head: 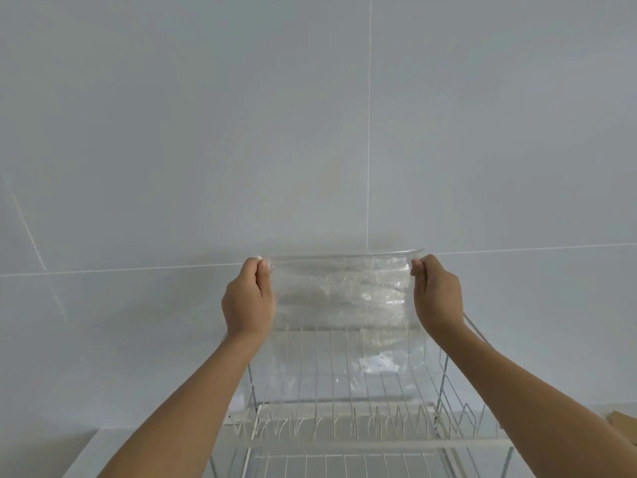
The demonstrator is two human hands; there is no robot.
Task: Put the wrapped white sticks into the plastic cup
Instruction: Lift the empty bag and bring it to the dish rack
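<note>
I hold a clear plastic bag (339, 326) up in front of me, stretched flat between both hands. My left hand (249, 298) pinches its top left corner and my right hand (436, 293) pinches its top right corner. Inside the upper half of the bag lie several wrapped white sticks (339, 288), lined up sideways and blurred by the film. The lower half of the bag hangs in front of a wire rack. No plastic cup is in view.
A white wire dish rack (344, 439) with upright prongs stands below the bag, against a grey tiled wall (206, 132). A brown cardboard edge (622, 424) shows at the far right. The pale counter edge (82, 457) lies at the lower left.
</note>
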